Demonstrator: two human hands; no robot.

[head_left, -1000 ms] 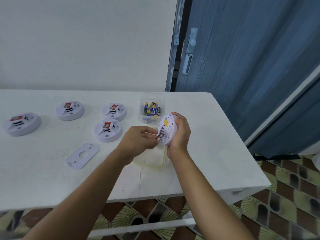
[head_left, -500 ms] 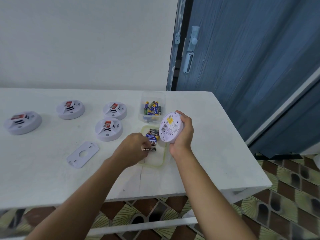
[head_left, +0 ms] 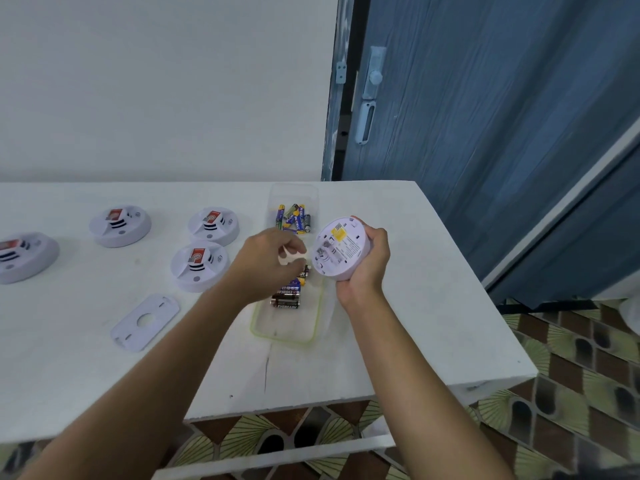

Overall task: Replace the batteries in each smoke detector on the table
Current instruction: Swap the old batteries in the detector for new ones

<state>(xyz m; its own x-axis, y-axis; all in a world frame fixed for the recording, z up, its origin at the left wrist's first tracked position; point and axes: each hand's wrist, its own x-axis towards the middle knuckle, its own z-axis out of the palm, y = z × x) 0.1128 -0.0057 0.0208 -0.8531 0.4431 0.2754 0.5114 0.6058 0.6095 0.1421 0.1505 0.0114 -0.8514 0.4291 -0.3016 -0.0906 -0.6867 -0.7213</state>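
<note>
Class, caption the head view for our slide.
Right hand grips a smoke detector, left hand near a tray of batteries.

Bright, soft, even light fills the view; the white table looks nearly washed out, shadows faint. Wide-angle bending curves lines toward 3 and 9 o'clock. The left hand is slightly blurred.

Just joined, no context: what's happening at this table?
A person is swapping smoke detector batteries. The right hand grips one detector, its back toward the camera. The left hand hovers over the near tray of dark batteries, fingers loosely curled, nothing visible in it. A clear box of coloured batteries sits behind. Four other detectors and a mounting plate lie on the table to the left.
</note>
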